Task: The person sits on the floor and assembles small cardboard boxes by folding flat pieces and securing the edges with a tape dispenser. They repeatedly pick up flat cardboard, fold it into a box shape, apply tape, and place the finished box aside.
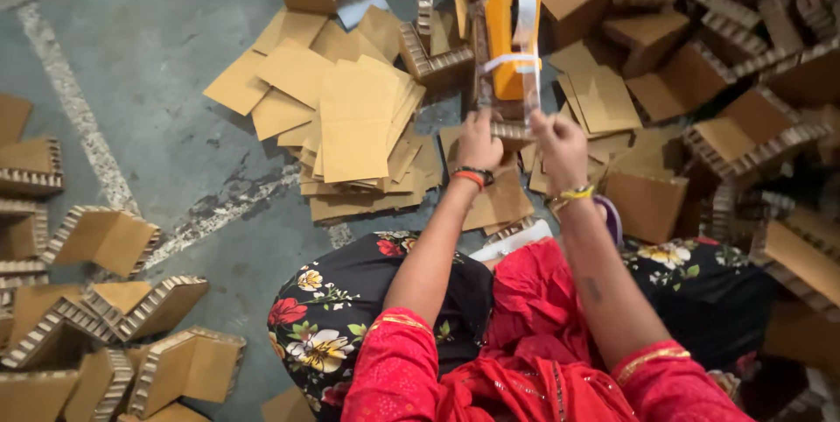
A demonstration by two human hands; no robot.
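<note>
Head view, looking down at a seated person. Bottom of the frame: red sleeves with gold trim and a black floral garment across the lap.

Lower centre to centre: both forearms reach up the frame. The left hand (479, 140), with a red and black band at the wrist, and the right hand (560, 144), with a yellow band at the wrist, sit side by side at centre. Each is closed with its fingers curled onto the near end of a honeycomb cardboard piece (510, 130), pinching it from either side.

Just above the hands: an orange tape dispenser (512, 32) stands upright on that piece, at upper centre. A strip of pale tape (509, 61) crosses its front, and its roll shows at the top.

Centre left: a stack of flat cardboard sheets (354, 120) lies fanned on the grey concrete floor (149, 63), just left of the hands.

Lower left: folded honeycomb cardboard corners (131, 317) lie loose, well apart from the hands. A worn painted line (79, 116) runs across the floor in the upper left.

Right and upper right: a dense heap of cardboard blocks (726, 80), plain-faced with corrugated edges, fills the frame to its border.
</note>
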